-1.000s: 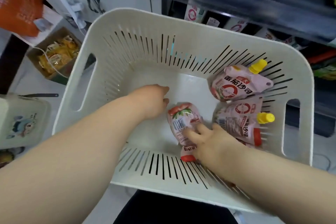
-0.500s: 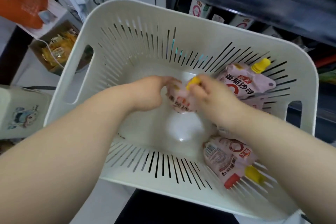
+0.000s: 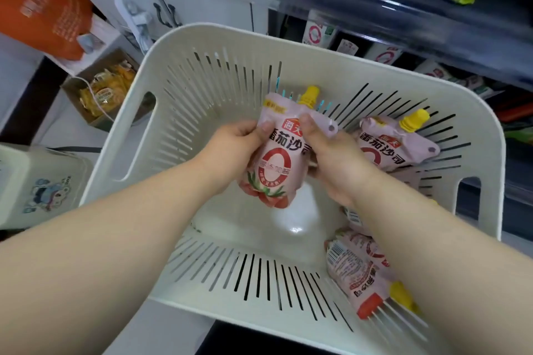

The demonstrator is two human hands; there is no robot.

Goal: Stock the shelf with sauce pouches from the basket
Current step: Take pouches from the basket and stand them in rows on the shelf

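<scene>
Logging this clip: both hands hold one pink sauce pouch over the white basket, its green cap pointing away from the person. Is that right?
Not quite. The head view shows the cap is yellow, not green. The rest stands: the left hand and right hand both grip one pink sauce pouch over the white basket, cap pointing away from the person.

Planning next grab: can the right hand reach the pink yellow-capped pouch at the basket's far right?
Likely yes: the far pink pouch lies uncovered beside the right hand, which grips another pouch.
</scene>
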